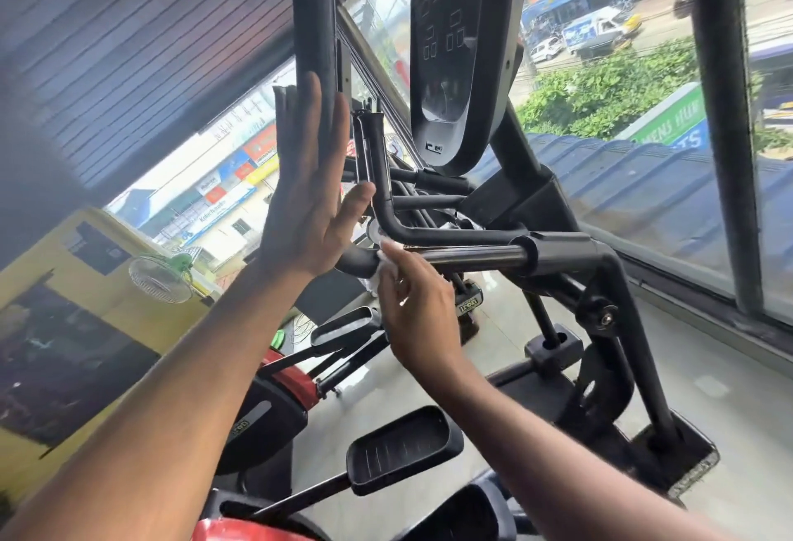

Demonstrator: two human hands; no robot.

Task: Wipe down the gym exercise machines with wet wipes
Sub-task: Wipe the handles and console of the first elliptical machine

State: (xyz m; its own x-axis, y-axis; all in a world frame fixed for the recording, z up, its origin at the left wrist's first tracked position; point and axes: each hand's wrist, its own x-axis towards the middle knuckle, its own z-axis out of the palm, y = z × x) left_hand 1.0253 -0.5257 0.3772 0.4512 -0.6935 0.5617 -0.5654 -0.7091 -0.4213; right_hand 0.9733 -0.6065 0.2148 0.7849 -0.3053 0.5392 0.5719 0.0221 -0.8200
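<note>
1. At the middle of the view, the right hand (418, 309) pinches a white wet wipe (383, 262) and presses it on the chrome crossbar (472, 258) of the elliptical machine (553, 214). The fingers are curled round the wipe, so the cloth stays bunched against the round metal and does not slip off.
2. The wipe sits at the left end of the shiny part, just where the bar meets a black curved handle (388, 206). I judge that the bare metal to the right is not yet wiped.
3. The left hand (307, 193) is raised with straight fingers and holds nothing. Its palm lies flat against the upright padded handle (313, 12), probably to keep this moving arm from swinging while the other hand rubs.
4. Above both hands stands the dark console (459, 47) of the machine, tilted toward the person.
5. Below the arms are two black foot pedals (403, 450); another machine with red parts (296, 377) stands at the lower left.
6. Behind the frame is a large window (635, 81), and a small green fan (161, 276) sits at the left, near the yellow wall (38, 266).
7. The next move probably calls for sliding the wipe along the bar toward the black collar (558, 255).
</note>
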